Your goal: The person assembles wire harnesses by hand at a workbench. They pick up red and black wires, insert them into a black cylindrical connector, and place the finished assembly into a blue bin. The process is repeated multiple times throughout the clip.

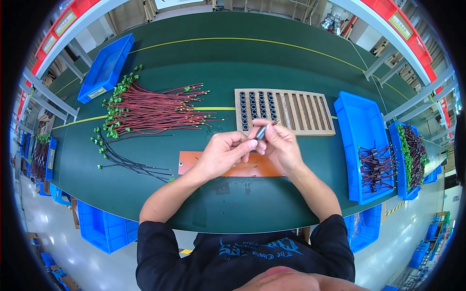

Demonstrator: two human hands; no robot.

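My right hand [280,148] pinches a small black cylindrical sleeve [261,131] with a thin wire end sticking out toward the slotted tray. My left hand [223,153] presses its fingertips against the same sleeve from the left. Both hands hover above an orange mat [190,161] on the green table [121,184]. Just beyond them lies a tan slotted tray [301,112] whose left slots hold rows of black sleeves [257,107]. A bundle of red wires with green connectors [145,110] lies to the left, with several black wires [127,162] below it.
A blue bin [361,121] on the right holds finished wire pieces [376,167]; a second blue bin [410,194] beyond it holds red wires with green connectors. An empty blue bin [107,68] sits at far left. More blue bins stand on the floor below the table edge.
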